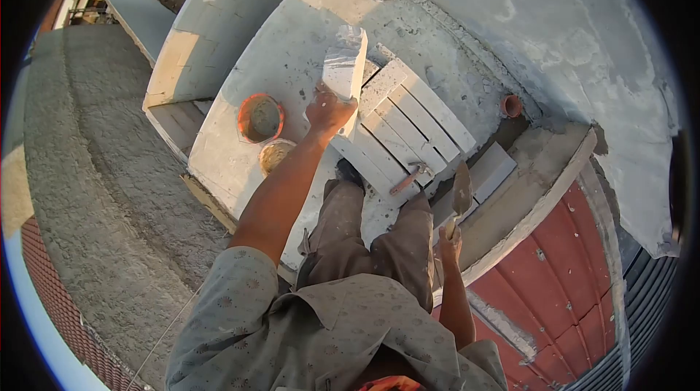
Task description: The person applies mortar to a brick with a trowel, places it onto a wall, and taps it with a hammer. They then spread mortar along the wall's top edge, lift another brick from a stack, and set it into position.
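Left grip (332, 110) clasps a pale block (345, 67); right grip (449, 247) encircles a trowel (462, 188).

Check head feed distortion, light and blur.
Head view: strong fisheye bowing, black corners; head view: warm sunlight and shadow split the upright panel; head view: white block in the left hand and trowel in the right hand show no obvious blur.

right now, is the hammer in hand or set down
Set down: hammer lies on pale blocks, left hand and right hand both off it.
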Tool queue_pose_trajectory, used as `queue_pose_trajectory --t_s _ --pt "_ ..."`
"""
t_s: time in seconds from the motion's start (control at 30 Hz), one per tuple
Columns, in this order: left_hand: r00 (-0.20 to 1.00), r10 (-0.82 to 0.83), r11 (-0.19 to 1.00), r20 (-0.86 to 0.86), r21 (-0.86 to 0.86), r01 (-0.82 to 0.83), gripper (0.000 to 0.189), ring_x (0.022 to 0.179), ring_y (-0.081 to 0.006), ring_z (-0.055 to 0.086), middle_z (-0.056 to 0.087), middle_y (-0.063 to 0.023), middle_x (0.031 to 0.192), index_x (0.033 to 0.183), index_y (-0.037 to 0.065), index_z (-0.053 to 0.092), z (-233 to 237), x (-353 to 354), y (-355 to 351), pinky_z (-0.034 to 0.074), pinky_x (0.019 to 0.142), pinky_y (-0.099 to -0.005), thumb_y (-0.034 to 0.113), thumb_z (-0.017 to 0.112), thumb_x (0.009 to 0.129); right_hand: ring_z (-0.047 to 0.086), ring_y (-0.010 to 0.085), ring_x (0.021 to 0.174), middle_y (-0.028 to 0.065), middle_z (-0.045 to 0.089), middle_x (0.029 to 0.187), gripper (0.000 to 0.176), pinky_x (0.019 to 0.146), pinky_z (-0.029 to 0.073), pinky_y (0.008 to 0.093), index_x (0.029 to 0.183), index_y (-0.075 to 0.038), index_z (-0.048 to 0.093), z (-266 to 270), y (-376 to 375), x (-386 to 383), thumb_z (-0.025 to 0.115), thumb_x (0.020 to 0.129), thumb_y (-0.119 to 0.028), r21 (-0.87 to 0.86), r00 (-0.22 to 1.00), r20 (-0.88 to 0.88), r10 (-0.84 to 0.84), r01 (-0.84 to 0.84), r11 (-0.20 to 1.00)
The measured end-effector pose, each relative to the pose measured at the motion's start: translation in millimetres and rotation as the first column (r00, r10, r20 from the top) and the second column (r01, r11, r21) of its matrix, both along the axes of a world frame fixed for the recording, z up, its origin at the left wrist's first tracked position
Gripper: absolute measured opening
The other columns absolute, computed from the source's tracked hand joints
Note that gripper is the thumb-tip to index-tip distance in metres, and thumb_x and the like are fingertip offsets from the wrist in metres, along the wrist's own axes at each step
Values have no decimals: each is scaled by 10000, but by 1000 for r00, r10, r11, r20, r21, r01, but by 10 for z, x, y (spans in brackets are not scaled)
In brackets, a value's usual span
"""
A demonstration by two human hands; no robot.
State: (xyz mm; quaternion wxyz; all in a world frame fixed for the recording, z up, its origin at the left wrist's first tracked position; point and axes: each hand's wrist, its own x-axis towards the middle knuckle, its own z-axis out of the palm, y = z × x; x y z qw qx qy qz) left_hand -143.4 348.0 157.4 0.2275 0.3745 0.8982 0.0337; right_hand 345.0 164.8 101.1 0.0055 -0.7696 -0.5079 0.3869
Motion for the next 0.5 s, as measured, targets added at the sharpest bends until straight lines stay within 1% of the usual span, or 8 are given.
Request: queue_pose_trajectory --t_s 0.07,0.1,0.17,0.2,0.3,0.33,0.43,0.5 --pt "994 23 998 108 -68 -16 984 1277 -378 542 530 -269 1379 1494 -61 312 11 77 116 496 979 -448 515 678 784 679 325 813 204 689 933 518 740 525 457 1282 2 558 59 238 102 684 874 -290 -15 957 86 277 -277 961" --pt "984 51 996 171 -77 -38 980 1292 -386 522 498 -267 1413 1509 -45 300 14 54 112 482 992 -469 500 679 788 679 321 785 204 687 934 515 715 530 448 1285 -7 558 83 361 137 683 874 -291 -21 954 37 298 -297 955" --pt "996 76 996 48 31 -78 1136 1302 -402 514 453 -307 1430 1529 -105 157 -7 63 35 437 1048 -487 573 692 791 678 311 729 204 682 934 509 663 541 431 1291 -25 558 82 538 99 680 876 -291 -27 941 -73 330 -332 943" --pt "994 107 993 33 44 -108 1099 1331 -418 476 438 -301 1449 1520 -100 198 11 101 -16 405 1075 -508 568 693 803 655 380 1008 239 660 1121 556 861 514 468 1328 -7 541 192 689 32 663 883 -316 -232 963 -165 213 -248 941" --pt "994 112 978 4 175 -111 890 1410 -442 352 395 -281 1497 1493 -36 340 104 307 -354 277 1150 -536 521 653 874 696 334 852 220 680 1053 512 710 552 447 1317 -30 565 688 1083 -381 672 891 -293 -520 942 -207 265 -336 785" --pt "996 92 968 -5 236 -89 808 1435 -445 309 381 -274 1512 1484 -7 391 145 373 -514 230 1175 -540 500 632 903 700 285 723 194 695 984 453 571 541 419 1279 -45 596 416 1023 -277 679 892 -266 -445 903 -246 351 -427 787" --pt "985 167 897 41 408 -169 691 1426 -445 324 399 -279 1498 1459 24 448 288 520 -1250 257 1164 -539 443 615 936 712 329 828 214 703 1004 455 690 558 440 1277 -45 602 704 1087 -887 685 886 -263 -477 784 -244 571 -610 633" --pt "930 325 818 173 443 -368 654 1401 -446 363 426 -308 1464 1432 -2 472 -18 458 -1957 267 1165 -531 380 631 926 709 351 886 226 702 1035 471 767 564 423 1289 -33 596 507 894 -1130 680 893 -273 -238 616 -294 731 -788 568"
